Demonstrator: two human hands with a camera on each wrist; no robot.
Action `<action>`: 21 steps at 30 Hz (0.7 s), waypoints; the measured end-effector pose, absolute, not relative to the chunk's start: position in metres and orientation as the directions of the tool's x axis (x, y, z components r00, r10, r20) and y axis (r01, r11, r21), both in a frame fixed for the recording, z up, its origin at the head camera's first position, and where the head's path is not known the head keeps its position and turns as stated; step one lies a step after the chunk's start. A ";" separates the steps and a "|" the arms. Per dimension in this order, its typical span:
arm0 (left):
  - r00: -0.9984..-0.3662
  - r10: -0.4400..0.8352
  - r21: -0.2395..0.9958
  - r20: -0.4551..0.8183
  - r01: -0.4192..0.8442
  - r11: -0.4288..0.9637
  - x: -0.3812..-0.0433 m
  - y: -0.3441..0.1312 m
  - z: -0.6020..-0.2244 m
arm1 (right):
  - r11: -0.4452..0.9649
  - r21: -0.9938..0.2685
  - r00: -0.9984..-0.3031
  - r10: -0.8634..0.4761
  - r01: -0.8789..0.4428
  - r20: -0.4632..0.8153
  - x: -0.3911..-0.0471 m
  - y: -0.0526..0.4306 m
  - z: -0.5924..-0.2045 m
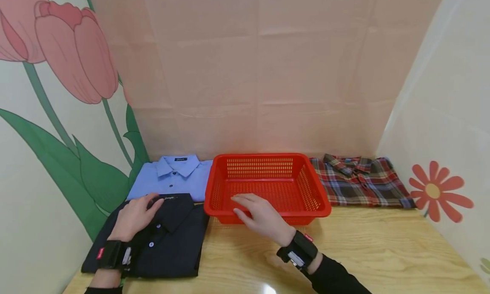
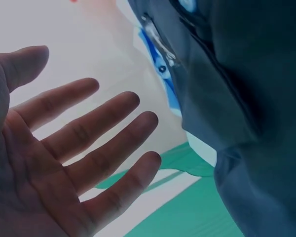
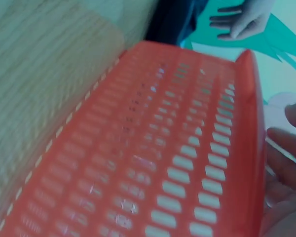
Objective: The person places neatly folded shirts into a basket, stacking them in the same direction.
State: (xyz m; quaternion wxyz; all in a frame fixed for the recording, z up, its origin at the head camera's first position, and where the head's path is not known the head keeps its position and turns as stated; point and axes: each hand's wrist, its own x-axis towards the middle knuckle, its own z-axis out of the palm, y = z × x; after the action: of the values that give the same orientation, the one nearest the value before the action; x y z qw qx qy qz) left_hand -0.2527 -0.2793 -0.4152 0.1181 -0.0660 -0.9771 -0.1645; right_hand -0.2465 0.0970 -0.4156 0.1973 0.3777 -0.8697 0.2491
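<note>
My left hand (image 1: 134, 216) is over the upper left part of a folded black shirt (image 1: 172, 243), its fingers spread and holding nothing in the left wrist view. Near the front rim of a red plastic basket (image 1: 268, 218) is my right hand (image 1: 264, 217), fingers extended and nothing in its grasp. The right wrist view shows the basket's slotted side (image 3: 138, 148) up close, with the right fingers beside its rim. Inside the basket only its own red mesh shows.
Behind the black shirt lies a folded light blue shirt (image 1: 172, 177). Right of the basket is a folded plaid shirt (image 1: 363, 181). All rest on a wooden table (image 1: 363, 243), with a pinkish back wall (image 1: 260, 72) behind and flower-painted walls at both sides.
</note>
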 end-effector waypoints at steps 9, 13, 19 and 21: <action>-0.978 0.081 0.316 0.193 0.140 0.938 -0.245 -0.299 -0.422 | 0.455 -0.175 -0.461 -0.655 -0.873 0.599 -0.250 0.071 -0.423; -0.974 0.078 0.307 0.215 0.143 0.941 -0.240 -0.307 -0.423 | 0.415 -0.108 -0.392 -0.696 -0.903 0.602 -0.248 0.062 -0.424; -0.975 0.086 0.281 0.207 0.143 0.949 -0.235 -0.320 -0.427 | 0.383 0.038 -0.289 -0.755 -0.923 0.589 -0.244 0.051 -0.427; -0.974 0.087 0.272 0.207 0.143 0.952 -0.233 -0.323 -0.429 | 0.377 0.067 -0.269 -0.762 -0.924 0.590 -0.241 0.047 -0.429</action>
State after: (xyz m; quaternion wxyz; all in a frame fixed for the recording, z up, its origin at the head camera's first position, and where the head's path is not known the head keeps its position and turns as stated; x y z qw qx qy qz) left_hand -0.2333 -0.3232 -0.4288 0.0968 -0.0583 -0.9831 -0.1440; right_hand -0.2407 0.0475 -0.4293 0.2756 0.5383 -0.7828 0.1469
